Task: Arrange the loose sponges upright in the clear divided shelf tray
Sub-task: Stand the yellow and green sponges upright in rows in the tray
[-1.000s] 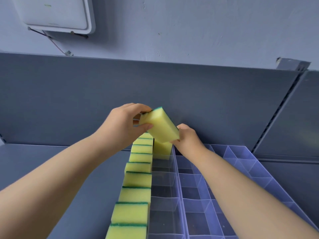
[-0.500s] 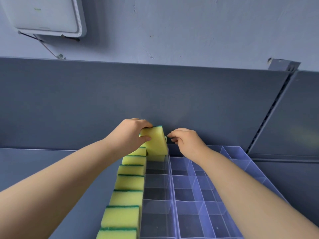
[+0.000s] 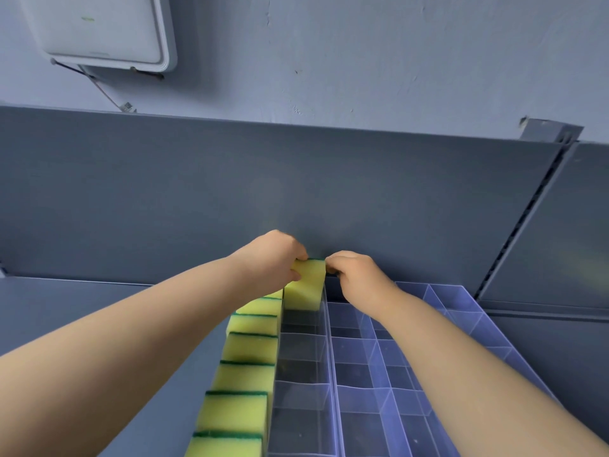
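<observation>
Sponge (image 3: 304,286) upright between our hands, at the far end of the tray (image 3: 359,347).
Our left hand (image 3: 273,258) grips its left edge; our right hand (image 3: 357,278), fingers curled, meets its top corner, grip unclear.

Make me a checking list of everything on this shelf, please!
Surface: grey shelf under a clear divided tray.
Job's things: row of sponges upright along the tray's left side; one sponge at the next column's far end.
Clutter: nothing seen.
Hands: left hand grips that sponge; right hand has curled fingers at its top right corner, grip unclear.
Cables: thin cable below a white box on the wall.
Surroundings: grey back panel, slotted upright at right.
</observation>
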A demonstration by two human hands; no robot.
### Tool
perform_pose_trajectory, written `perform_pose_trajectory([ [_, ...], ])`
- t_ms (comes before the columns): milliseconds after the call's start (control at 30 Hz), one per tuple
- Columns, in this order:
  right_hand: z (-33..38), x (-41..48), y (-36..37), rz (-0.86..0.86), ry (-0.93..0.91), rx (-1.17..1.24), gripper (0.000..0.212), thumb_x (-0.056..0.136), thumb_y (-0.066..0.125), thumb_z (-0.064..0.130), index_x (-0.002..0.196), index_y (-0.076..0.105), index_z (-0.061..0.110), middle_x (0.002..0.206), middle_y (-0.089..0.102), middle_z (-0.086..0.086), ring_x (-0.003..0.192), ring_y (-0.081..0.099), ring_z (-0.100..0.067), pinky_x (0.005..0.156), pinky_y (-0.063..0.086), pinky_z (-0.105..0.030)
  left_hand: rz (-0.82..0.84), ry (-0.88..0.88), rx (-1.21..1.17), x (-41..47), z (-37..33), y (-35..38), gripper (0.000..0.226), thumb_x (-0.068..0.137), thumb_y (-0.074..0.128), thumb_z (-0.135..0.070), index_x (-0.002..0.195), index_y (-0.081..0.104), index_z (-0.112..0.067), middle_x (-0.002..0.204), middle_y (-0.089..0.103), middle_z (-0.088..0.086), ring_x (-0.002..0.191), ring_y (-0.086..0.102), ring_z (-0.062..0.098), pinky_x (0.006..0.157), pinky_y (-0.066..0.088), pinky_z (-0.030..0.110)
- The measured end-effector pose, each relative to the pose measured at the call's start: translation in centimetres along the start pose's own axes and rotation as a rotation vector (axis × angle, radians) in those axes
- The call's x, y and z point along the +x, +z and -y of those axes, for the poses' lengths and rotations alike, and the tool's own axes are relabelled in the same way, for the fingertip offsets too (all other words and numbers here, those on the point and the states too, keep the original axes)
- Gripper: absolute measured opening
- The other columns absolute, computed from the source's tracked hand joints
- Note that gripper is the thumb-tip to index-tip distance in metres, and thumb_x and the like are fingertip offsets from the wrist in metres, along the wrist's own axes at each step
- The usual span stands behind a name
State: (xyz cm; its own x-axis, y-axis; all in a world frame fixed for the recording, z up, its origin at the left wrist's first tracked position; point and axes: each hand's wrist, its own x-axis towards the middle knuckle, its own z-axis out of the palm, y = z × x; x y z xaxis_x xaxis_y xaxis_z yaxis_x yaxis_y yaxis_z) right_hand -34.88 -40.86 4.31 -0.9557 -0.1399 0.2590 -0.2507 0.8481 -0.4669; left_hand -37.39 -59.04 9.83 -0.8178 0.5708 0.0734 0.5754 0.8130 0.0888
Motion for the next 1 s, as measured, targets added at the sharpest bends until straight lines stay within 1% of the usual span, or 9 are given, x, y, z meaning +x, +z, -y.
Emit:
perform_pose_trajectory([
  [100,0.2,-0.2,0.0,0.009,0.017,-0.015,0.051,0.082,0.034,-0.016,0.116,0.062,0.01,0.12,0.057,-0.004,0.107,0.053,-0.02,0.097,0.043,-0.03,0.072,0.016,0.091,0.3,0.0,0.8,0.038,0.092,0.055,-0.03,0.128,0.055,-0.018,0.128,0.049,0.004,0.115,0.049,0.026,0.095,0.043,0.036],
  [167,0.1,-0.2,0.1,0.026,0.028,-0.025,0.053,0.083,0.035,-0.016,0.121,0.059,0.012,0.123,0.056,-0.003,0.109,0.053,-0.02,0.098,0.043,-0.031,0.113,0.046,0.137,0.6,-0.1,1.3,0.034,0.094,0.05,-0.032,0.123,0.058,-0.016,0.127,0.045,0.005,0.114,0.047,0.024,0.094,0.043,0.036],
  [267,0.0,-0.4,0.2,0.032,0.05,-0.027,0.054,0.085,0.034,-0.014,0.124,0.057,0.014,0.125,0.055,-0.002,0.11,0.052,-0.019,0.099,0.043,-0.031,0.204,0.041,0.21,1.2,-0.3,2.0,0.034,0.099,0.042,-0.032,0.121,0.058,-0.011,0.127,0.042,0.007,0.114,0.045,0.024,0.094,0.043,0.035],
  [367,0.1,-0.5,0.1,0.042,0.049,-0.037,0.052,0.086,0.034,-0.013,0.125,0.056,0.014,0.126,0.054,-0.001,0.112,0.051,-0.018,0.099,0.042,-0.028,0.231,0.022,0.207,1.7,-0.7,1.9,0.037,0.1,0.04,-0.031,0.125,0.054,-0.008,0.128,0.041,0.009,0.117,0.043,0.024,0.092,0.042,0.032],
  [433,0.4,-0.5,0.1,0.052,0.043,-0.054,0.052,0.086,0.034,-0.012,0.126,0.055,0.015,0.127,0.053,-0.001,0.113,0.05,-0.018,0.099,0.041,-0.027,0.235,0.026,0.191,1.7,-0.7,1.7,0.038,0.1,0.04,-0.032,0.125,0.054,-0.007,0.129,0.042,0.009,0.118,0.044,0.025,0.094,0.042,0.034],
  [600,1.5,-0.8,-0.3,0.058,0.025,-0.1,0.05,0.089,0.034,-0.008,0.127,0.054,0.016,0.129,0.052,0.001,0.113,0.049,-0.018,0.096,0.041,-0.026,0.095,0.109,0.137,-0.1,0.2,1.9,0.037,0.098,0.038,-0.038,0.112,0.061,-0.013,0.116,0.05,0.006,0.108,0.049,0.023,0.091,0.044,0.037],
  [700,2.5,-1.1,-0.8,0.062,0.012,-0.116,0.046,0.09,0.034,-0.005,0.125,0.055,0.017,0.127,0.053,0.002,0.111,0.05,-0.018,0.095,0.042,-0.027,-0.002,0.137,0.067,-1.2,0.3,1.4,0.033,0.098,0.038,-0.037,0.118,0.058,-0.02,0.117,0.051,0.001,0.109,0.048,0.02,0.089,0.045,0.037],
  [867,5.4,-3.0,-2.1,0.008,0.028,-0.13,0.036,0.093,0.038,0.004,0.119,0.06,0.017,0.122,0.057,0.004,0.109,0.052,-0.017,0.094,0.044,-0.034,-0.114,0.207,0.004,-3.8,0.6,-0.4,0.034,0.098,0.038,-0.037,0.129,0.05,-0.032,0.122,0.051,-0.004,0.115,0.047,0.017,0.089,0.046,0.034],
  [1000,9.4,-5.9,-2.5,-0.084,0.064,-0.135,0.03,0.093,0.044,0.011,0.115,0.063,0.02,0.118,0.059,0.009,0.106,0.053,-0.012,0.092,0.044,-0.031,-0.178,0.263,0.009,-7.8,1.3,-1.8,0.036,0.098,0.036,-0.04,0.132,0.047,-0.034,0.124,0.051,-0.007,0.114,0.049,0.016,0.085,0.049,0.035],
])
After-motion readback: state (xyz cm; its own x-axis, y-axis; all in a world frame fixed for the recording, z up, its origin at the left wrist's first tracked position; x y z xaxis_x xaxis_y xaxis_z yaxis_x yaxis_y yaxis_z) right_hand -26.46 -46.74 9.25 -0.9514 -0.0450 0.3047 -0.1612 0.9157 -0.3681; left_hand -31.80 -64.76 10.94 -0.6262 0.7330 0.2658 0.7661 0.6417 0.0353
